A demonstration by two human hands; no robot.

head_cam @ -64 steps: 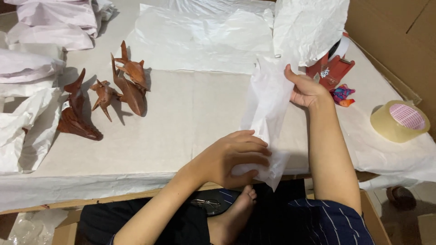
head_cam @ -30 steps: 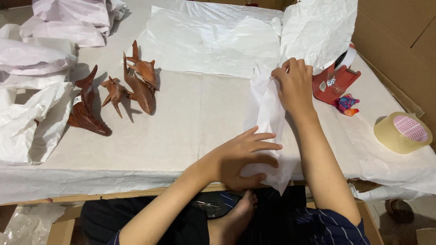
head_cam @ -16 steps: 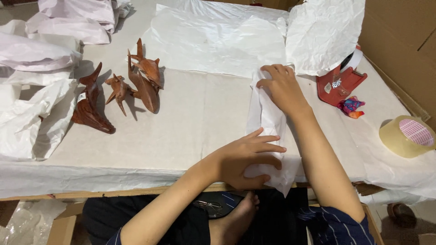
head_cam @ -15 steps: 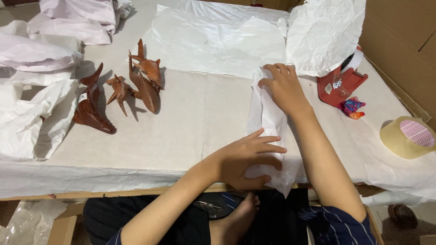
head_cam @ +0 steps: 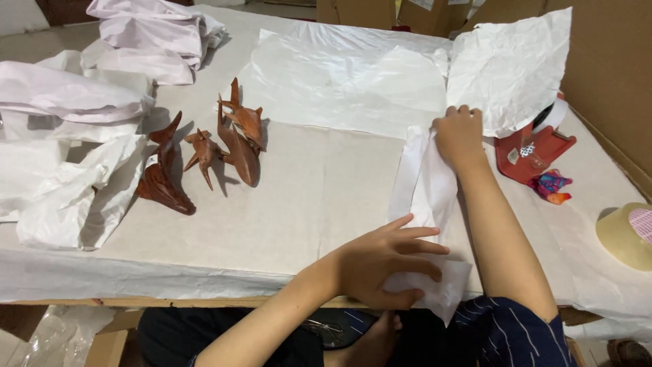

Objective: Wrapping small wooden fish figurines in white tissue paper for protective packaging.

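Note:
A long parcel of white wrapping paper (head_cam: 426,197) lies on the paper-covered table (head_cam: 299,217), running from the front edge away from me. My left hand (head_cam: 380,261) presses flat on its near end, fingers spread. My right hand (head_cam: 459,134) grips the far end, fingers curled over the paper. What is inside the paper is hidden.
Several brown carved wooden shark figures (head_cam: 204,160) stand at the left. Crumpled white paper (head_cam: 68,129) is heaped at the far left, and flat sheets (head_cam: 353,81) lie at the back. A red tape dispenser (head_cam: 533,153), a small colourful object (head_cam: 551,187) and a tape roll (head_cam: 625,234) sit right.
My right hand has brought the raised end of the paper down onto the table and away from me, stretching the parcel flat. My left hand stays pressed on the near end.

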